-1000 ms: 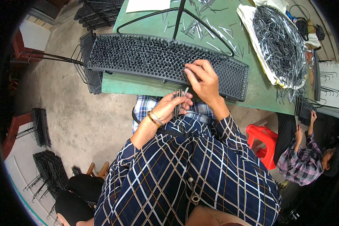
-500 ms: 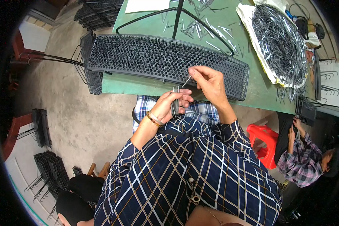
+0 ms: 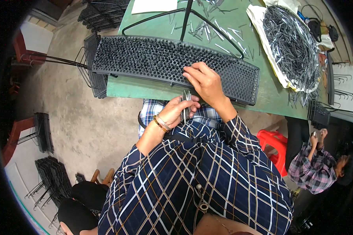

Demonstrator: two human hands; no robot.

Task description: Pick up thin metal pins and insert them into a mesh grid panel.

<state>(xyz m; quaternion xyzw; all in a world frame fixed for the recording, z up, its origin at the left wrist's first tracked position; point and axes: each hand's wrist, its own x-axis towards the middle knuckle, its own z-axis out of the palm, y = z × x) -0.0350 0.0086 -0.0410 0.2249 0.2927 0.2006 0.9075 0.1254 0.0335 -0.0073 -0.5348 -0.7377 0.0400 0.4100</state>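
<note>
My left hand [image 3: 173, 110] is closed round a small bundle of thin metal rods [image 3: 185, 113], whose ends stick up past the thumb. It hovers just off the near table edge, over my lap. My right hand [image 3: 208, 84] is above the long black perforated rack [image 3: 239, 80], with thumb and forefinger pinched at its rows of holes. Whatever lies between those fingertips is hidden. Dark stubs fill the rack's left and middle holes; toward its right end the holes look bare. A black wire frame [image 3: 153, 20] rises from the rack's far side.
The rack rests on a green table [image 3: 135, 91]. Loose rods [image 3: 203, 29] are scattered behind it, and an opened white sack [image 3: 259, 23] full of rods lies right. A red stool [image 3: 272, 145] and another person [image 3: 313, 164] are at the right. More black racks [image 3: 53, 176] hang left.
My right hand has moved left and away from me, from near the left hand onto the rack. The rod it pinched no longer shows. My left hand stays nearly in place.
</note>
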